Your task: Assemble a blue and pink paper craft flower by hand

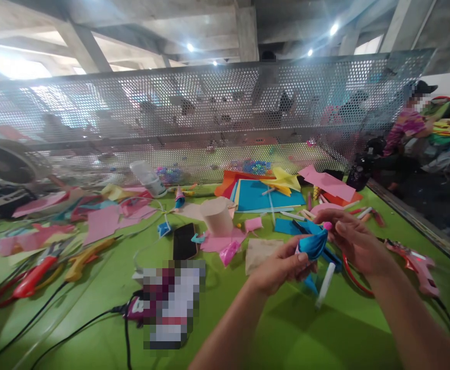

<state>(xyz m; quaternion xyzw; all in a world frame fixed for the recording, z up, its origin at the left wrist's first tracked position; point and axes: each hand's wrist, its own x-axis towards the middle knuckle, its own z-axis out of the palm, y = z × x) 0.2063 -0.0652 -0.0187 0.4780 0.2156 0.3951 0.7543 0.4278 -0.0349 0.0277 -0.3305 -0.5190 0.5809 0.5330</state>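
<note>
Lying on the left of the green table [105, 318] are red-handled scissors [35, 277], with a yellow glue gun [88, 259] just beside them and pink paper [102, 224] beyond. Next comes a dark phone [185, 241], flat on the table, then a pale, wide roll [216, 217] standing upright. Farther right, behind the hands, yellow paper [282, 181] rests on blue sheets [267, 195].

The left hand [286, 261] has its thumb and fingers closed around a folded blue piece [312, 245], holding it above the right part of the table. A small pink ball [327, 225] sits at the top of this piece, and a white stick [326, 285] slants below it. The right hand [354, 239] curls beside the ball, fingers bent; whether they pinch it, I cannot tell. At the far right lies a pink glue gun [417, 267], its cord trailing toward the near edge.
</note>
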